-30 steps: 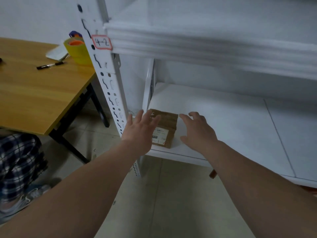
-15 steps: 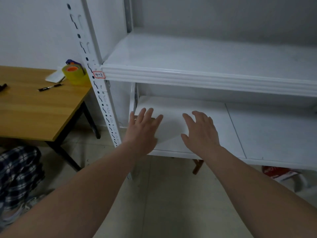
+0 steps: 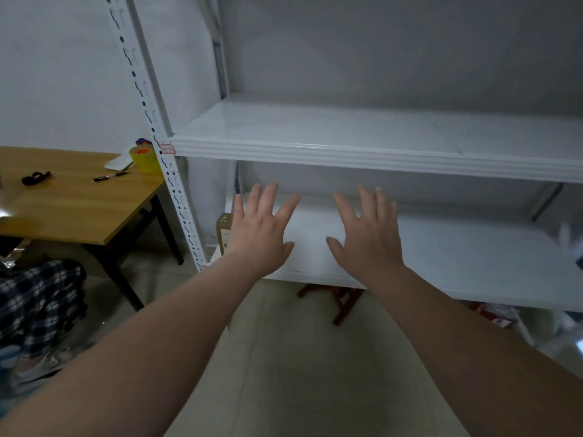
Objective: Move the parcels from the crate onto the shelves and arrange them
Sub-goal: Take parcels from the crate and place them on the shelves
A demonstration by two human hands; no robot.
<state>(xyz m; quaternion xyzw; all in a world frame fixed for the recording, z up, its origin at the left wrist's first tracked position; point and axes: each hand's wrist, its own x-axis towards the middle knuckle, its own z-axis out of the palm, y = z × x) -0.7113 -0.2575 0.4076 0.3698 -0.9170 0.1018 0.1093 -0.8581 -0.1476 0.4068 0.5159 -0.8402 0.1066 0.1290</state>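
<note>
Nothing is gripped: left hand [image 3: 258, 238] and right hand [image 3: 367, 238] are both spread flat, fingers [image 3: 270, 197] straight and splayed, palms down in front of the lower shelf [image 3: 457, 257]. One cardboard parcel [image 3: 223, 230] is seen on that shelf, just outboard of the left hand, against the perforated upright [image 3: 180, 197]. Most of it is hidden behind the left hand, and contact with the hand cannot be told. The shelf inboard of the left hand and under the right hand is bare, and so is the upper shelf [image 3: 378, 156] above both hands. The crate is not in view. Judged state: first parcel placed, row barely started, hands free for the next fetch. For a clean row, the placed parcel should be squared first: pushed flush to the upright with the left palm and its front face lined up with the shelf lip. The next parcel is best carried in two-handed, slid in low under the upper shelf's edge, and set beside the first on the right-hand side, with sides touching and the label outward. Light boxes are expected, so a slide is likely if one is nudged. The neighbour should be steadied with one hand while the new one is seated.
</note>
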